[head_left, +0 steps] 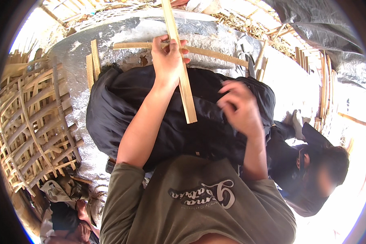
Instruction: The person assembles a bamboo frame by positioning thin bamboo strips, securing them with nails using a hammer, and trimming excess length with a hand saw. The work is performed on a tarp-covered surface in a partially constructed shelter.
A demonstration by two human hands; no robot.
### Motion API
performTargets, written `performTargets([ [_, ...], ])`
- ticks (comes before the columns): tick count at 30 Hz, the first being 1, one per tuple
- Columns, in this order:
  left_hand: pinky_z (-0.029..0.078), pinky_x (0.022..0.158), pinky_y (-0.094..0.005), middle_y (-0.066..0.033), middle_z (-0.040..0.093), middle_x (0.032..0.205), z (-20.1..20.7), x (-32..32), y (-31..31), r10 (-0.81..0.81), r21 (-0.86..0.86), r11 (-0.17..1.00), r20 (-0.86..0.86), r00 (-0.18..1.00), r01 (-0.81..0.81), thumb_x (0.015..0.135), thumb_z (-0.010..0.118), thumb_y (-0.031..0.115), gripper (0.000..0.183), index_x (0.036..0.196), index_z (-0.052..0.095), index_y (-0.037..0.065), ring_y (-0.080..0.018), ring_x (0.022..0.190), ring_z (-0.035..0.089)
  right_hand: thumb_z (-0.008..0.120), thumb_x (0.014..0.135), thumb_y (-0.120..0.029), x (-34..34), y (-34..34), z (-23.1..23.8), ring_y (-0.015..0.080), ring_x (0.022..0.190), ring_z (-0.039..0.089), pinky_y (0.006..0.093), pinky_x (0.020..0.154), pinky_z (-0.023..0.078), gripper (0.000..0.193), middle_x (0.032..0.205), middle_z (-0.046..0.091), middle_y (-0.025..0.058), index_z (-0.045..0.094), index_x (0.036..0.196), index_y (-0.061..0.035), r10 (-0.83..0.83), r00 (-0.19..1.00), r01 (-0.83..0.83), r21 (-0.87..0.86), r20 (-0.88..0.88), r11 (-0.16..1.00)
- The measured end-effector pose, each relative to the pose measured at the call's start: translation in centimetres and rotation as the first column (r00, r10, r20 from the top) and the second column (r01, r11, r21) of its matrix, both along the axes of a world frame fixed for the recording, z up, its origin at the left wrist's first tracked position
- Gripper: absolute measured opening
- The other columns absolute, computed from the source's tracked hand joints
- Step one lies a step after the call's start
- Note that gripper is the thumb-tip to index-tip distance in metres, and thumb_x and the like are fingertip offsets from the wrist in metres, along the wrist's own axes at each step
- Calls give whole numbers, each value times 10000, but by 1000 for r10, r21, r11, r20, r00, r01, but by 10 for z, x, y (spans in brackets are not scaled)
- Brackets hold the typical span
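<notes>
My left hand (168, 59) is closed round a flat, pale bamboo strip (186, 93), which runs from the top of the view down over my lap. A second, slightly curved bamboo strip (219, 55) passes crosswise behind that hand; whether the fingers touch it I cannot tell. Over the right side of the dark cloth (130, 91) on my lap, my right hand (240, 106) is blurred by motion. Its fingers are loosely bent and apart, with nothing visible in them. Beyond the cloth at the right lies a knife-like dark blade (251, 66).
Short bamboo strips (95, 57) lie at the far left, near a woven bamboo lattice (36, 126). A silvery sheet (77, 97) covers the ground. Another person (313, 171) in dark clothes is close on my right. Someone's limbs (83, 223) show at the lower left.
</notes>
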State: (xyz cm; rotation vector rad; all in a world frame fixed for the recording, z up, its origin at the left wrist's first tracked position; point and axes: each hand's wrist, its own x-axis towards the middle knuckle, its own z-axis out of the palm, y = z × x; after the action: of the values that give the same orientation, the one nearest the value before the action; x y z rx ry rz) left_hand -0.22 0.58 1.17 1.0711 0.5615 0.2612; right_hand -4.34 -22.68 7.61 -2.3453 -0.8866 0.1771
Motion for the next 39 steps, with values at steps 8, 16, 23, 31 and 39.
performTargets([
  [8, 554, 567, -300, -193, 722, 1067, 1, -2, -5, -84, -27, 996, 6, 996, 84, 1067, 504, 125, 202, 1238, 450, 34, -171, 764, 656, 698, 959, -303, 72, -130, 39, 393, 1352, 485, 478, 1129, 390, 595, 1444, 515, 230, 467, 1446, -50, -571, 773, 634, -336, 275, 696],
  [16, 550, 552, -267, -180, 717, 1053, 3, -8, -13, -178, 53, 983, 83, 980, 174, 1063, 545, 158, 257, 1262, 454, 23, -138, 757, 657, 683, 958, -356, 62, -115, -13, 371, 1292, 553, 458, 1091, 421, 500, 1360, 603, 205, 599, 1323, -24, -572, 813, 573, -329, 110, 751],
  [23, 532, 540, -232, -157, 733, 1020, 9, -15, -24, -210, 277, 945, 101, 972, 175, 1044, 586, 171, 260, 1224, 508, 1, -101, 751, 652, 743, 918, -183, 84, -51, 6, 273, 990, 714, 379, 870, 539, 228, 1017, 748, 142, 723, 1098, -46, -498, 859, 497, 38, 121, 867],
  [31, 477, 535, -247, -130, 735, 965, 21, -24, -36, -189, 482, 871, 152, 970, 94, 983, 660, 97, 266, 1213, 572, -3, -123, 738, 674, 738, 923, -166, 107, 9, 25, 227, 957, 734, 357, 827, 554, 200, 1027, 761, 95, 723, 1079, -42, -386, 918, 361, 210, 91, 909],
  [39, 470, 562, -219, -92, 729, 1030, 29, -30, -42, -230, 534, 837, 147, 962, 119, 938, 709, 48, 333, 1245, 581, 28, -84, 776, 654, 727, 944, -212, 138, 27, 33, 202, 995, 737, 350, 832, 572, 208, 1003, 769, 76, 724, 1068, -45, -396, 918, 372, 325, 10, 869],
])
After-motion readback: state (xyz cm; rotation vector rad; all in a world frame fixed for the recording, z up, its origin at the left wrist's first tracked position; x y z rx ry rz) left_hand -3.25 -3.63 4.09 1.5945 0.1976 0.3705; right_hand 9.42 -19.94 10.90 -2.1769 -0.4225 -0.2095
